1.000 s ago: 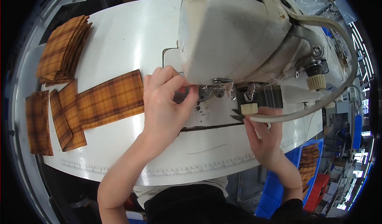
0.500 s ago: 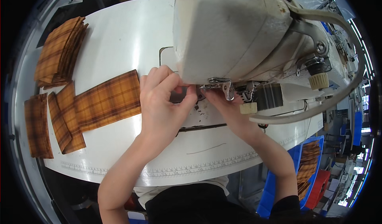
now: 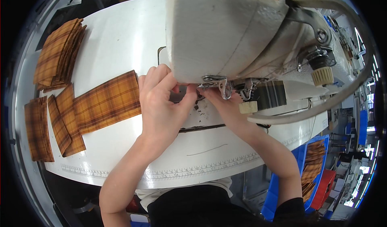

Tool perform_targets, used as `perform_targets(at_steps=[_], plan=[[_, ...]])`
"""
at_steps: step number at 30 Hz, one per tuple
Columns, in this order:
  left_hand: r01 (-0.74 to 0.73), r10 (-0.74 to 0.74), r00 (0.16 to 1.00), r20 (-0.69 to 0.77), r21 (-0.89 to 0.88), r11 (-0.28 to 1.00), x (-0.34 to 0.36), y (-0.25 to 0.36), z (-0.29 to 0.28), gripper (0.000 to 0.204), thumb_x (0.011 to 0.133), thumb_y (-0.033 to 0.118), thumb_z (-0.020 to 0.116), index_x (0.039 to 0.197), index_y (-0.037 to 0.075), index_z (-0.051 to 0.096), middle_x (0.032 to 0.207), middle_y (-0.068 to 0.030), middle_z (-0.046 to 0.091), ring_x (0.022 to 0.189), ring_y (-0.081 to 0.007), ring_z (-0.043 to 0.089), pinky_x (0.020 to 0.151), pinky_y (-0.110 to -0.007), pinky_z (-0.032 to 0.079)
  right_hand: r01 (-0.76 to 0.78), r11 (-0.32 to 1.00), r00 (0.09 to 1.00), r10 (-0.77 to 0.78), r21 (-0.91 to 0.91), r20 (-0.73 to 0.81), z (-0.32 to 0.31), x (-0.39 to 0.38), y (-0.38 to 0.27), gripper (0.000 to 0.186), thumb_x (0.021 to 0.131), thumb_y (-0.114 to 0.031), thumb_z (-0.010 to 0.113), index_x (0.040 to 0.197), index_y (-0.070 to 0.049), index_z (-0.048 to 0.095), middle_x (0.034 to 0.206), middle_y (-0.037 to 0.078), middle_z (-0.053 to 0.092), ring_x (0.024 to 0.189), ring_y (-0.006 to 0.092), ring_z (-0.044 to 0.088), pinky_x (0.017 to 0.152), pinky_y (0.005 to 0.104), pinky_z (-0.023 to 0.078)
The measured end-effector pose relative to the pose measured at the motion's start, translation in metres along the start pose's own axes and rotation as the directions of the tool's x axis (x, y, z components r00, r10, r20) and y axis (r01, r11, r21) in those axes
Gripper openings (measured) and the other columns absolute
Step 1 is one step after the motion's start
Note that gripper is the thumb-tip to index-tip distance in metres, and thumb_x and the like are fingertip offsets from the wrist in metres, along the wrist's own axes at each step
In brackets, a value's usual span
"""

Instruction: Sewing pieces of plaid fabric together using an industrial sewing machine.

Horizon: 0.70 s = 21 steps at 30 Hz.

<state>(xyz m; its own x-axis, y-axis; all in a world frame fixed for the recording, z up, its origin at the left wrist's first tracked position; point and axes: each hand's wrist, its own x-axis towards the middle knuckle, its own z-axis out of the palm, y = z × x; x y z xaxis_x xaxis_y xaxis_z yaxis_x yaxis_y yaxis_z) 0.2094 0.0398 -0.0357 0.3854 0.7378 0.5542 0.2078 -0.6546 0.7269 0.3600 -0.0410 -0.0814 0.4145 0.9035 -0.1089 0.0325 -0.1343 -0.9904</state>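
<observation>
Both my hands are close together at the needle area of a white sewing machine (image 3: pixel 217 33). The thumb and curled fingers of my left hand (image 3: pixel 163 94) come together in a pinch just left of the presser area. My right hand (image 3: pixel 225 106) reaches under the machine head, its fingertips near those of the left and partly hidden by metal thread guides (image 3: pixel 217 83). What sits between the fingertips is too small to make out. To the left of my left hand lies a strip of orange-brown plaid fabric (image 3: pixel 109 102), apart from the fingers.
Folded plaid pieces (image 3: pixel 58 53) are stacked at the far left, with a smaller pile (image 3: pixel 38 130) nearer me. A loose thread (image 3: pixel 207 150) and a printed ruler (image 3: pixel 169 173) lie along the table's front. At lower right, a blue bin (image 3: pixel 274 196) holds more plaid fabric.
The machine head and hands appear slightly further left, as the view has shifted a little. Both hands keep nearly the same pose at the needle area.
</observation>
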Motion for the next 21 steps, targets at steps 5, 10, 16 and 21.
perform_targets(at_steps=[5, 10, 16, 21], plan=[[0.014, -0.014, 1.0, 0.024, 0.003, 1.0, 0.001, -0.002, 0.0, 0.009, 0.074, 0.003, 0.072, 0.078, 0.008, 0.066, 0.068, -0.0012, 0.042, 0.07, -0.018, 0.043, 0.07, -0.033, 0.032, -0.016, 0.999, 1.0, 0.015, -0.046, -0.022, 0.0, 0.0, -0.008, 0.036, 0.088, -0.004, 0.071, 0.101, 0.01, 0.04, 0.104, 0.015, 0.06, 0.094, 0.0118, 0.062, 0.075, 0.0248, 0.053], [0.041, -0.04, 0.999, 0.026, -0.011, 0.999, 0.0, -0.002, 0.0, 0.008, 0.075, 0.001, 0.071, 0.077, 0.006, 0.066, 0.069, -0.0017, 0.044, 0.071, -0.0186, 0.045, 0.07, -0.033, 0.033, -0.011, 0.991, 1.0, 0.007, -0.134, -0.029, -0.002, 0.004, -0.003, 0.039, 0.087, -0.005, 0.073, 0.1, 0.01, 0.039, 0.103, 0.015, 0.06, 0.093, 0.0114, 0.061, 0.071, 0.0235, 0.05], [0.032, -0.031, 0.999, 0.031, -0.039, 0.999, -0.002, 0.001, -0.001, 0.01, 0.075, 0.0, 0.071, 0.083, 0.006, 0.069, 0.074, -0.0022, 0.052, 0.074, -0.019, 0.048, 0.073, -0.033, 0.036, 0.005, 0.978, 0.998, -0.017, -0.207, -0.053, -0.002, 0.004, -0.004, 0.031, 0.086, -0.003, 0.071, 0.099, 0.01, 0.046, 0.097, 0.014, 0.063, 0.086, 0.0107, 0.059, 0.07, 0.0246, 0.048], [0.071, -0.07, 0.997, 0.015, -0.105, 0.992, -0.003, 0.003, 0.0, 0.014, 0.075, -0.001, 0.071, 0.087, 0.005, 0.071, 0.077, -0.0029, 0.055, 0.075, -0.0192, 0.05, 0.071, -0.033, 0.04, 0.166, 0.983, 0.986, -0.163, -0.082, 0.039, -0.003, 0.003, -0.014, 0.015, 0.084, 0.002, 0.067, 0.095, 0.009, 0.062, 0.087, 0.01, 0.069, 0.077, 0.0117, 0.06, 0.071, 0.0284, 0.049]])
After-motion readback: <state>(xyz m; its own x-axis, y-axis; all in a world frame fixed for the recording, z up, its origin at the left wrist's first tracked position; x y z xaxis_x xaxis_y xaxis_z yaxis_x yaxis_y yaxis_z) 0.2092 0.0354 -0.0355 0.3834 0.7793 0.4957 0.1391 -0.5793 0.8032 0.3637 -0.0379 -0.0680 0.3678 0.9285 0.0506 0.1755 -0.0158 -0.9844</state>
